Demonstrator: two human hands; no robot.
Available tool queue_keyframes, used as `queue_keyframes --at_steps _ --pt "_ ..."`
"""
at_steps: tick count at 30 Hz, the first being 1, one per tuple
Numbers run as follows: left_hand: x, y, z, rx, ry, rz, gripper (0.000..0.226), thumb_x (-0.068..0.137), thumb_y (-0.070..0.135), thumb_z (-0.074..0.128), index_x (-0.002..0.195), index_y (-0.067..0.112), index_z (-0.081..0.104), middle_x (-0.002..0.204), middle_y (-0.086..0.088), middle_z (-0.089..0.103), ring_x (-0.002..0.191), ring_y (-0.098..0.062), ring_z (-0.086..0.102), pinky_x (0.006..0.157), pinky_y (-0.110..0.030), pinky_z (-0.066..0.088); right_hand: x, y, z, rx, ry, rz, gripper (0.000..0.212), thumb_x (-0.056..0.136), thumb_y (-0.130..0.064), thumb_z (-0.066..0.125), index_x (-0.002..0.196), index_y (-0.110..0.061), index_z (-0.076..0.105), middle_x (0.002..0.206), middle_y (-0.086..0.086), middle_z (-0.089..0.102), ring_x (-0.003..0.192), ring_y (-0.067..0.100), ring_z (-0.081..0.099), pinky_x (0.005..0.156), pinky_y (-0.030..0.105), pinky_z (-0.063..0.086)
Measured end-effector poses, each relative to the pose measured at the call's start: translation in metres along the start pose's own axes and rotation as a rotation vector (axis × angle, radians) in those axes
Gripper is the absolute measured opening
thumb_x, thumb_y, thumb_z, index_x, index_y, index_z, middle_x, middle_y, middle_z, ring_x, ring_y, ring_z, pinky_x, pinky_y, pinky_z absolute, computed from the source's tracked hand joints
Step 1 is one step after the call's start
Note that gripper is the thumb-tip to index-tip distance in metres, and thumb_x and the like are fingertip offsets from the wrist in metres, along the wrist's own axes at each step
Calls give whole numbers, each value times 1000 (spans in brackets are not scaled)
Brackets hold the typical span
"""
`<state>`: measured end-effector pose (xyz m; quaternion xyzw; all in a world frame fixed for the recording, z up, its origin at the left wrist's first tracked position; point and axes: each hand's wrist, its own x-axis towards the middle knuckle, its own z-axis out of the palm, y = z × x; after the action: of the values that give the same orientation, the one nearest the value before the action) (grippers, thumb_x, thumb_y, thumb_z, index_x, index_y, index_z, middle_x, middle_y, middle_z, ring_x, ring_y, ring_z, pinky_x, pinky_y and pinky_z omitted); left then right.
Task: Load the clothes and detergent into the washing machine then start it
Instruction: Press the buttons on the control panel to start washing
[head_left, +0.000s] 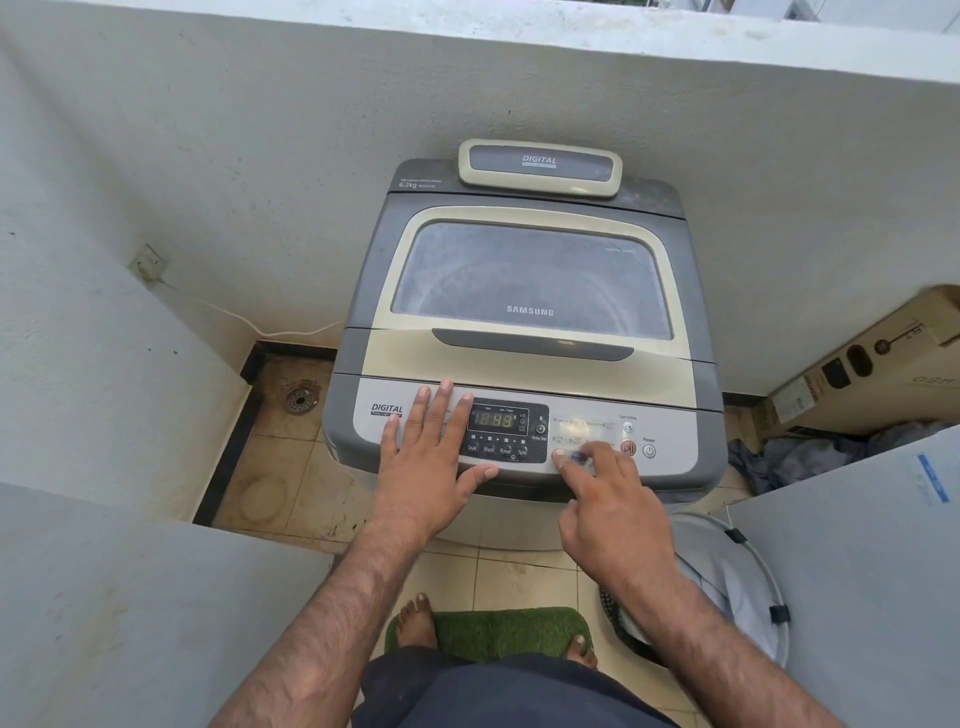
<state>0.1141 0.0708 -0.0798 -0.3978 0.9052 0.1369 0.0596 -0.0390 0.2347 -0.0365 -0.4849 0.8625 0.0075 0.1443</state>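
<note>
A grey and beige top-loading washing machine (524, 332) stands against the balcony wall with its glass lid (532, 278) down. The display (501, 421) on the front control panel (587, 434) is lit with yellow digits. My left hand (434, 457) lies flat on the left part of the panel, fingers spread, holding nothing. My right hand (605, 499) points with its index finger, and the fingertip touches the panel just right of the display; the other fingers are curled. Whether clothes lie inside the drum cannot be told through the lid.
A laundry basket (727, 582) stands on the tiled floor at the right, beside a grey panel (857, 571). A cardboard box (872, 364) and crumpled cloth (810, 457) lie behind it. A floor drain (301, 399) and a wall socket (149, 264) with cord are at the left. A green mat (509, 634) lies under my feet.
</note>
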Motion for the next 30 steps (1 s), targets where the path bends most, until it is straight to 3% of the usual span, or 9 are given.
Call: queue_keyframes --at_steps 10,18,30 --pt "0 0 1 0 14 2 91 99 73 35 167 32 -10 174 4 -23 161 -21 -21 129 -54 -5 1 1 2 -31 -11 -5 57 93 -30 55 149 -29 47 154 4 38 140 23 37 94 39 56" --pt "0 0 2 6 10 -1 91 98 74 33 166 33 -13 174 5 -25 161 -21 -22 128 -53 -7 -2 4 0 -10 -9 -28 60 96 -32 50 154 -32 38 160 2 32 145 20 33 102 37 53" --pt "0 -1 3 -10 15 -2 92 98 75 34 166 34 -11 174 6 -25 160 -19 -23 128 -52 -9 0 4 1 35 12 -14 59 94 -31 53 152 -30 43 154 1 37 138 20 36 99 37 54"
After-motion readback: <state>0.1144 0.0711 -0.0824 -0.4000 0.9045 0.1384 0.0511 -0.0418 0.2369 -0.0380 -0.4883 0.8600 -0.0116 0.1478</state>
